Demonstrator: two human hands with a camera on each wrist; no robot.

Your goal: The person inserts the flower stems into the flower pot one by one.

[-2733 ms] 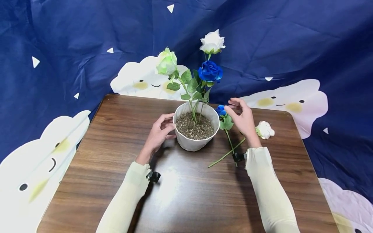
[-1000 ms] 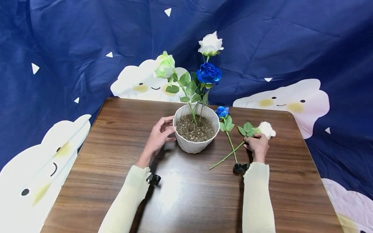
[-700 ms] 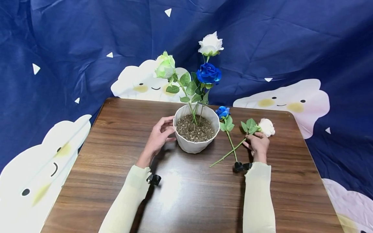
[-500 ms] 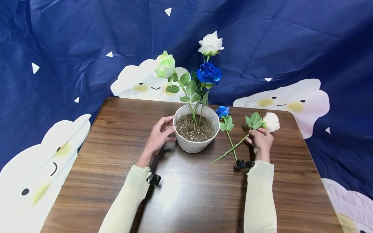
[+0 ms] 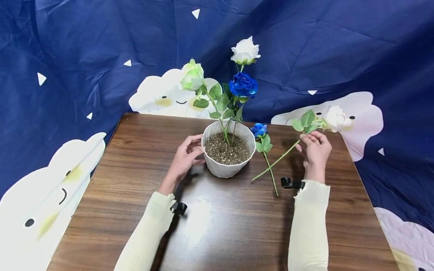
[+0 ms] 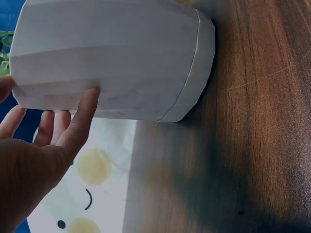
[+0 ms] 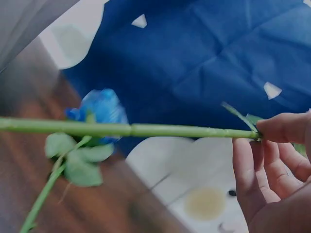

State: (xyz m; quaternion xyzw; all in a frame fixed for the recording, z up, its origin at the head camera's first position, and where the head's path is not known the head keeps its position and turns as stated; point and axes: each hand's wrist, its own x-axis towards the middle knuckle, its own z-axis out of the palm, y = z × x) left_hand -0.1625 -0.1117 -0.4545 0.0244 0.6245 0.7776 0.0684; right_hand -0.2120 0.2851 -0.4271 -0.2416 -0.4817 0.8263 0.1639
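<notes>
My right hand (image 5: 316, 152) pinches the green stem of a white rose (image 5: 335, 119) just below its leaves, between thumb and fingers. The rose is tilted, its bloom up to the right and its stem end low to the left. In the right wrist view the green stem (image 7: 180, 131) crosses in front of a blue rose (image 7: 103, 110) lying on the table. My left hand (image 5: 183, 156) rests against the left side of a white faceted flowerpot (image 5: 223, 169). In the left wrist view its fingertips (image 6: 90, 97) touch the pot's wall.
Soil (image 5: 226, 148) fills the pot, where a pale green rose (image 5: 192, 76), an upright white rose (image 5: 245, 51) and an upright blue rose (image 5: 243, 85) stand. The brown wooden table (image 5: 217, 233) ends at a dark blue cloud-print curtain (image 5: 305, 45).
My right hand has gone from beside the lying blue rose to the white rose, taken its stem and lifted it up and to the right. The left hand stays at the pot.
</notes>
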